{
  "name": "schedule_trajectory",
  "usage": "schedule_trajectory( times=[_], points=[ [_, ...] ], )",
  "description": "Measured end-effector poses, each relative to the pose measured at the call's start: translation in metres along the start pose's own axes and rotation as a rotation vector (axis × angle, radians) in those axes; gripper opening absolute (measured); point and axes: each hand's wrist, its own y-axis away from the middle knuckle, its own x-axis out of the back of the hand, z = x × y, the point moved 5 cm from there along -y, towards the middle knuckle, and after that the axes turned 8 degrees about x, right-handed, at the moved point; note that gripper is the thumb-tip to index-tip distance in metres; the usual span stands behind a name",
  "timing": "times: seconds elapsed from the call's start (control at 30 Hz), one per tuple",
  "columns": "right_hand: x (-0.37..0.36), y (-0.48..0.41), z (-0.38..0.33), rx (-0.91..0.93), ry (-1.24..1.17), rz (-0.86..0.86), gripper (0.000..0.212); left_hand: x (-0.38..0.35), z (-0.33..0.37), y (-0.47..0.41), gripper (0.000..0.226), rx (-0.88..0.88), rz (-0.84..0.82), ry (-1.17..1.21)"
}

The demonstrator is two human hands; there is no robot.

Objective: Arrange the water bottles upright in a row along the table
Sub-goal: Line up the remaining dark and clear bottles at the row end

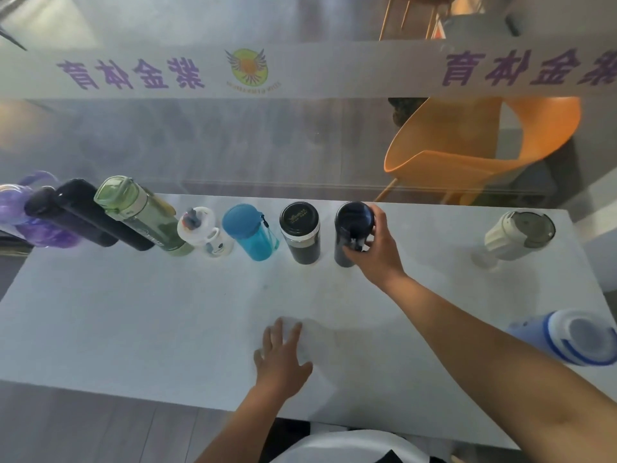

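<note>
Landmark: the black flask with the gold-printed lid (299, 232), upright near the far edge of the white table (133, 322).

1. Dark navy flask (353, 233), upright, just right of the landmark and apart from it. My right hand (379, 248) grips it, fingers wrapped round its right side and near face.
2. Blue bottle with a cord loop (251, 232), upright, just left of the landmark.
3. Small white bottle with a spout cap (206, 233), next further left.
4. Green-lidded clear bottle (142, 213), next left again, touching or nearly touching the white one at its base; I cannot tell which.
5. Two tall black bottles (83, 212), left of the green one, close together.
6. Purple bottle (23, 212), farthest left of the landmark, partly cut by the frame edge.
7. Pale cream tumbler with a dark lid (514, 235), upright, well to the right of the landmark, standing alone.
8. Blue-and-white bottle (574, 335), far right of the landmark and nearer to me, by the table's right edge.
9. My left hand (283, 355), open, palm flat on the table, nearer to me than the landmark, holding nothing.
</note>
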Motion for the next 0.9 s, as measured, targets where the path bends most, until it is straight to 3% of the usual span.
schedule_trajectory(
  times=[0.4, 0.53, 0.6, 0.77, 0.9],
  points=[
    [-0.002, 0.007, 0.002, -0.061, -0.007, -0.014, 0.079, 0.002, 0.004, 0.001, 0.079, 0.026, -0.022, 0.000],
    [0.012, 0.024, 0.000, -0.154, 0.032, -0.053, 0.106, 0.004, 0.013, -0.003, 0.080, -0.002, -0.006, -0.014],
    [0.032, 0.036, -0.012, -0.175, 0.082, -0.041, 0.104, 0.005, 0.020, -0.005, 0.081, -0.019, -0.005, -0.018],
    [0.139, 0.041, -0.048, -0.111, 0.516, 0.054, 0.055, 0.001, 0.047, -0.007, 0.082, -0.067, -0.001, -0.042],
    [0.228, 0.018, -0.028, -0.251, 0.892, -0.048, 0.066, -0.004, 0.067, -0.006, 0.084, -0.081, -0.009, -0.075]
  ],
)
